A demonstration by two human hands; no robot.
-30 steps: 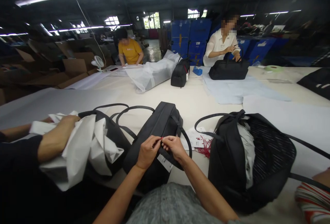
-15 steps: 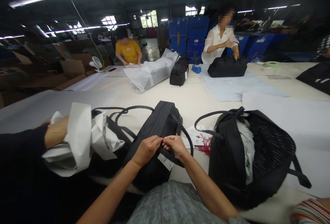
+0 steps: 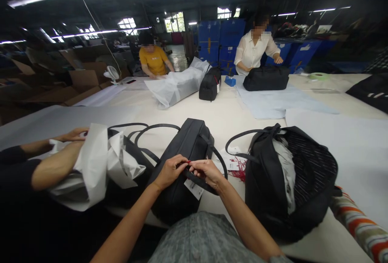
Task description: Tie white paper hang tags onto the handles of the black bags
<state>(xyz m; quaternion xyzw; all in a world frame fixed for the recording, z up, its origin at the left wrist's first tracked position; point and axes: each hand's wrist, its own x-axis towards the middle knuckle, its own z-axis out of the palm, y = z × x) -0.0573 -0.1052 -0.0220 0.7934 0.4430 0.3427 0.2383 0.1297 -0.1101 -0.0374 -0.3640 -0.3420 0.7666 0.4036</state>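
A black bag [image 3: 184,150] lies on the white table [image 3: 230,113] right in front of me. My left hand [image 3: 169,171] and my right hand [image 3: 206,172] meet over its near edge, both pinched shut on a thin red string [image 3: 188,162] at the bag's strap. A white tag [image 3: 194,188] hangs on the bag just below my hands.
A co-worker's arms [image 3: 54,166] at the left push white paper [image 3: 100,162] into another black bag. An open black bag [image 3: 291,178] stands at the right beside red strings and tags [image 3: 238,168], with a striped sleeve [image 3: 360,230]. Two people work at the far side.
My hands stay pinched at the bag's strap, barely shifting. The co-worker at the left has pulled an arm back over the paper. The striped sleeve at the right has come further in.
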